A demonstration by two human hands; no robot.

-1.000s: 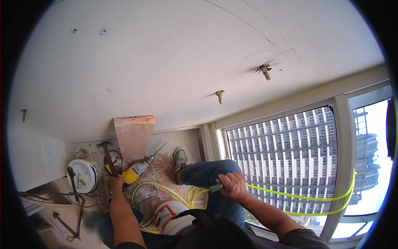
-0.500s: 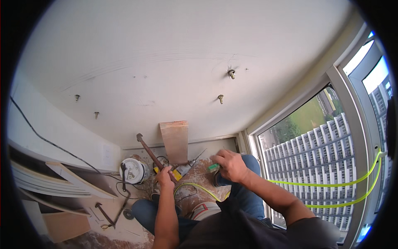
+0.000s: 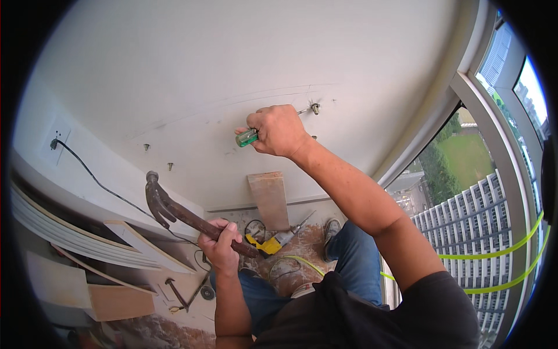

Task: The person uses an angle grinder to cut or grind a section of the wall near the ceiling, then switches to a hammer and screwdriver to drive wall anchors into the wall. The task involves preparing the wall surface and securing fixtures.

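Observation:
My left hand (image 3: 219, 244) is wrapped round the handle of a rusty claw hammer (image 3: 185, 213), its head raised toward the upper left. Up against the pale wall, my right hand (image 3: 281, 131) grips a screwdriver (image 3: 247, 138) by its clear green handle. The metal shaft shows past the knuckles and reaches toward an anchor bolt (image 3: 315, 109) sticking out of the wall. Whether its tip touches the bolt, I cannot tell. Below that, another bolt (image 3: 314, 137) is mostly hidden by my wrist. Two more bolts, one left (image 3: 146, 146) and one lower (image 3: 170, 166), protrude at the left.
A yellow and grey power drill (image 3: 272, 244) lies on the stained floor beside an upright wooden board (image 3: 270, 200). Another hammer (image 3: 175, 291) and wooden panels (image 3: 122, 302) lie lower left. A black cable (image 3: 99, 183) runs from a wall socket. The window (image 3: 444, 163) and yellow-green straps (image 3: 494, 256) are at right.
My right hand has risen with the screwdriver from near my knee to the upper wall bolt. The hammer in my left hand has swung left and come closer. The view has shifted left.

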